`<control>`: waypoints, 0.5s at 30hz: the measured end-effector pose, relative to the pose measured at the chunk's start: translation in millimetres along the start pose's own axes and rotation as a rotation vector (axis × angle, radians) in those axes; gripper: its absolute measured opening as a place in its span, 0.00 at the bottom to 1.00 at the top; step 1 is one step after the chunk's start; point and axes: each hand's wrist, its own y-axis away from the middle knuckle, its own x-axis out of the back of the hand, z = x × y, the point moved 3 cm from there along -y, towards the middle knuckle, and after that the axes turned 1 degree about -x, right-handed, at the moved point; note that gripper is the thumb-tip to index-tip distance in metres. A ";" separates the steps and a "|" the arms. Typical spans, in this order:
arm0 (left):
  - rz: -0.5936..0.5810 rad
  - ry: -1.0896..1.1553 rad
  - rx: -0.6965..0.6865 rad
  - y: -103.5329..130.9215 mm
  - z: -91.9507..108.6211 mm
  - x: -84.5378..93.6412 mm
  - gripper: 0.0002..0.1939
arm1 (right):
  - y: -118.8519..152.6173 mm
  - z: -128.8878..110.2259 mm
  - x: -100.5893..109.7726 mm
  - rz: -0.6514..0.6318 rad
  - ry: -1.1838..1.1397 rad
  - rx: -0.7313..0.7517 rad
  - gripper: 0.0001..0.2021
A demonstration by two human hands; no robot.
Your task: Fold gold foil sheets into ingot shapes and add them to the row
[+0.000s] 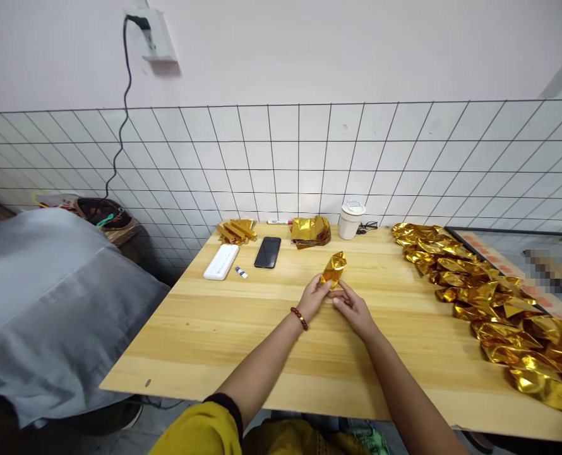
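A piece of folded gold foil paper (334, 265) stands tilted above the middle of the wooden table. My left hand (313, 296) grips its lower left side, thumb in front; a beaded bracelet circles that wrist. At the lower right edge of the paper, my right hand (354, 311) has its fingers bent and closed against it. The fingertips behind the paper are partly hidden. Farther back lies a stack of flat gold foil sheets (310, 231). Along the right side, folded gold foil pieces (480, 297) lie in overlapping rows.
On the table (205, 354) are a black phone (268, 252), a white power bank (221, 261), a small blue-and-white item (242, 272), gold strips (237, 231), a marker (280, 222), a lidded white cup (351, 220) and glasses (368, 227). A person in grey (63, 303) sits at left.
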 end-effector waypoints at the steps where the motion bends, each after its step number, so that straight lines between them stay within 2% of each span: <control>1: 0.031 0.011 0.022 -1.0 -0.4 2.5 0.26 | -0.1 0.2 0.4 0.016 0.008 -0.001 0.31; 5: 0.121 -0.027 0.082 -3.3 -1.2 11.7 0.26 | -1.8 -2.3 7.5 0.171 -0.030 -0.010 0.34; 8: 0.117 -0.104 0.087 -3.2 1.8 13.3 0.24 | -2.5 -4.6 11.1 0.245 -0.034 -0.007 0.34; 11: 0.147 -0.119 0.083 -1.8 6.7 12.3 0.23 | -3.0 -3.7 11.8 0.275 0.008 -0.020 0.28; 15: 0.228 -0.087 0.079 1.5 10.9 9.9 0.23 | -4.6 -1.7 9.3 0.249 0.045 -0.026 0.25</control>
